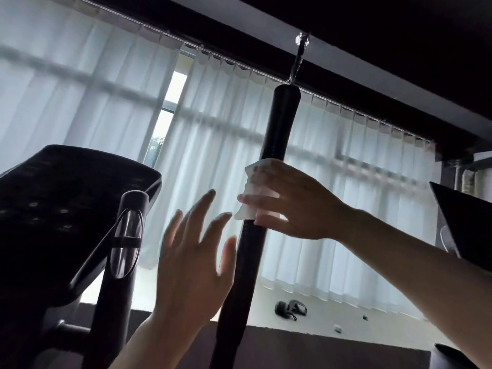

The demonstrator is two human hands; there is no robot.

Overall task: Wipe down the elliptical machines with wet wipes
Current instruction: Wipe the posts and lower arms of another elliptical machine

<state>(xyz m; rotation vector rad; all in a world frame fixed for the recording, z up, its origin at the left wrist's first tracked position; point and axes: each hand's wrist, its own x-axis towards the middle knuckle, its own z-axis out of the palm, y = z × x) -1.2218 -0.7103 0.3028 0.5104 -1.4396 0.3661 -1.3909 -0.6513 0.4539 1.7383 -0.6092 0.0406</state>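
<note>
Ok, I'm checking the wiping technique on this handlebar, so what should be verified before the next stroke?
1. Wet wipe wrapped on the handlebar: ok, partly round it.
2. Right hand grip on the wipe: ok, fingers curled round it and the bar.
3. Left hand steadying the bar: not ok, open beside it, blurred.
4. Bar above the wipe already wiped: cannot tell.
5. Console clear of the stroke: ok, well to the left.

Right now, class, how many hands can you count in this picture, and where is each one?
2. The right hand grips a white wet wipe around the black upright handlebar. The left hand is lower, fingers spread, just left of that bar.
</note>
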